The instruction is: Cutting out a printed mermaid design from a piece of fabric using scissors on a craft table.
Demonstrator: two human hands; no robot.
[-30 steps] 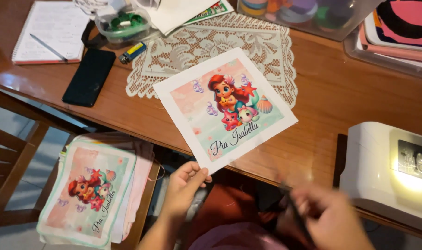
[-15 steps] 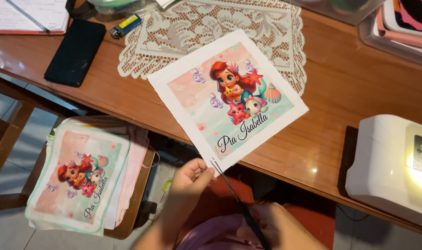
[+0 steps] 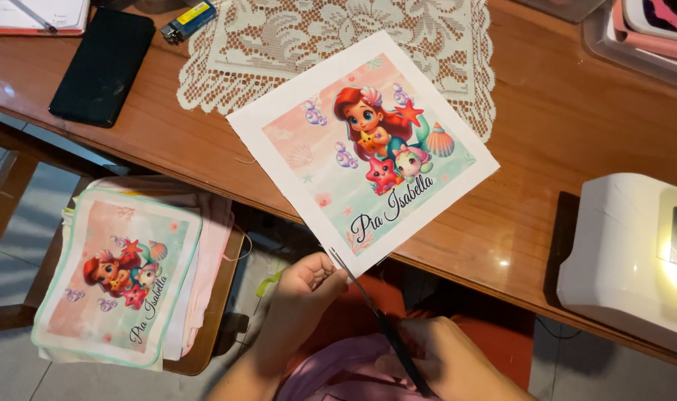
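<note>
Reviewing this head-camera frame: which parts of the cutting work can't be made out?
- Scissors: handles buried under the right hand; whether the blades are open is too fine to tell.
- Left hand: fingers curl behind the printed fabric square, so the pinch is hidden.
- White machine: cut off by the right edge.
- Stack of finished prints: lower pieces covered by the top one.

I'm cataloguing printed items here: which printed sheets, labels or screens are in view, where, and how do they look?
Printed sheet: over the table edge, left hand pinching its corner; white square, pastel mermaid picture.
Printed stack: on the chair, lower left; mint-edged, same picture.
Phone: table, upper left; black, dark screen.
Scissors: in right hand.
</note>
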